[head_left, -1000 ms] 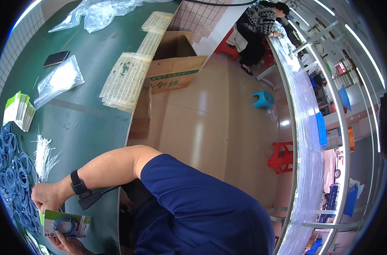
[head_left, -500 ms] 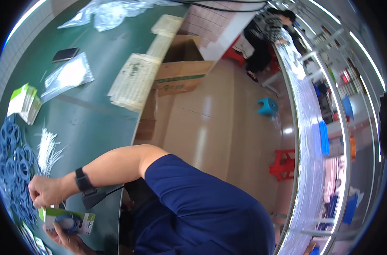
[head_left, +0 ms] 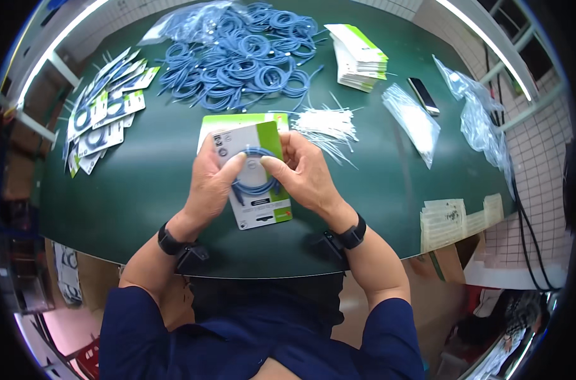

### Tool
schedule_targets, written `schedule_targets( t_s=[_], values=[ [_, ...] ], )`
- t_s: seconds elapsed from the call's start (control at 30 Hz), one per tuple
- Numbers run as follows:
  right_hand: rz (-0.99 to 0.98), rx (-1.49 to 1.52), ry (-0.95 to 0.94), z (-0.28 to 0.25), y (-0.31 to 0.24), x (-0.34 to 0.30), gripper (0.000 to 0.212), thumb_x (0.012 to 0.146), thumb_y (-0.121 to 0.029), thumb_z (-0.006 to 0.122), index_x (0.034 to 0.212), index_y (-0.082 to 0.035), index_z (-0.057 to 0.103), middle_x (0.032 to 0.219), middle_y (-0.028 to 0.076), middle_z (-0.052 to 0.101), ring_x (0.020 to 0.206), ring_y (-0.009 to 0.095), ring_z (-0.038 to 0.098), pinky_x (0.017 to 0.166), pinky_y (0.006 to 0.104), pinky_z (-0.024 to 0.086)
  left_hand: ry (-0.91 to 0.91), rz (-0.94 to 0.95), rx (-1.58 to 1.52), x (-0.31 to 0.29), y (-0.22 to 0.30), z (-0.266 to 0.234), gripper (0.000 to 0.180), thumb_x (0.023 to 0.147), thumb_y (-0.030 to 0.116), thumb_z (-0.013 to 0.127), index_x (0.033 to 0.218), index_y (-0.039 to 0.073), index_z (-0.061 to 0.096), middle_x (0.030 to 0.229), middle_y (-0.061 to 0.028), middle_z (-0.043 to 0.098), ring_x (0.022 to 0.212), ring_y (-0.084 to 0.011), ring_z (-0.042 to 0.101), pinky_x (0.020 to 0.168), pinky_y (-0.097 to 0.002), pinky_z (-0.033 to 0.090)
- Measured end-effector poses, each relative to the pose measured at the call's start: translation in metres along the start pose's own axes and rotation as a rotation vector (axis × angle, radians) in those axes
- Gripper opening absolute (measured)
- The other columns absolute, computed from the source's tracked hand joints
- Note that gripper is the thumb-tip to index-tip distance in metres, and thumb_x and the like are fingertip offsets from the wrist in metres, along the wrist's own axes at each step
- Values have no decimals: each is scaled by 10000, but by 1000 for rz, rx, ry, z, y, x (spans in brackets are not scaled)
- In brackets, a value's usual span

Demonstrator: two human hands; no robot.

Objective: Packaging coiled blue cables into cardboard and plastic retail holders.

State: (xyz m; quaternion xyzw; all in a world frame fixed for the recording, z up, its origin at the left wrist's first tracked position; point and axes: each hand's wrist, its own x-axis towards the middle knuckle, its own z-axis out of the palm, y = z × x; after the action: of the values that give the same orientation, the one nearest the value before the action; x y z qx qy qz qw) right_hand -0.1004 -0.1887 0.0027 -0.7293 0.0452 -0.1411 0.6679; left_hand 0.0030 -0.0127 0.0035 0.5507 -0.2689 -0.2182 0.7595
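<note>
Gripping a white-and-green printed card [head_left: 267,215] from its two sides, the left hand [head_left: 210,180] and the right hand [head_left: 308,174] meet above the near part of the green table [head_left: 148,206], thumbs in front at the coil and the other fingers curled around the edges and partly hidden behind. The card is tilted a little, and a blue cable coil [head_left: 257,189] sits against its face, between the two hands. Each wrist wears a dark band, the left band [head_left: 169,240] and the right band [head_left: 353,234], with a small dark piece attached to each. Just behind the held card, a second green-topped card [head_left: 236,120] shows along its upper edge. To the right of that, white cable ties [head_left: 329,125] lie in a loose, fanned heap. Farther out, a large tangle of blue cables [head_left: 240,66] spreads along the far side, with a stack of cards [head_left: 362,63] to its right. At the left lies an overlapping pile of carded cables [head_left: 104,117]. Toward the right come a clear bag [head_left: 413,123] with white contents, a dark phone [head_left: 423,96] beside it, and a crumpled plastic sheet [head_left: 476,117]. Pale tape strips [head_left: 443,221] cover the near right edge, above a cardboard box [head_left: 449,263].
</note>
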Motion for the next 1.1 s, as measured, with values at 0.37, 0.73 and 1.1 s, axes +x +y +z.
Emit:
schedule_targets(
  t_s=[0.37, 0.73, 1.1],
  values=[
    [63, 220, -71, 2, -6, 0, 333, 978, -151, 782, 1239, 24, 670, 1088, 82, 750, 945, 106, 703, 822, 291, 601, -65, -14, -217, 2, 6, -7, 435, 1023, 7, 635, 1415, -39, 452, 1296, -143, 668, 1159, -182, 683, 1016, -341, 572],
    [-31, 149, 171, 8, 0, 0, 264, 1017, -212, 767, 1115, 14, 671, 944, 43, 738, 813, 60, 665, 707, 234, 562, -169, -110, -57, 6, 4, -12, 467, 1009, 43, 685, 1429, -38, 497, 1297, -138, 678, 1149, -171, 688, 1010, -339, 576],
    [-25, 179, 232, 7, 2, 1, 280, 1065, -258, 717, 1133, 7, 660, 992, 29, 727, 852, 42, 640, 738, 212, 537, -219, -315, -39, 2, -2, -7, 518, 976, 115, 763, 1422, -30, 546, 1266, -106, 690, 1171, -173, 676, 990, -344, 570]
  ],
)
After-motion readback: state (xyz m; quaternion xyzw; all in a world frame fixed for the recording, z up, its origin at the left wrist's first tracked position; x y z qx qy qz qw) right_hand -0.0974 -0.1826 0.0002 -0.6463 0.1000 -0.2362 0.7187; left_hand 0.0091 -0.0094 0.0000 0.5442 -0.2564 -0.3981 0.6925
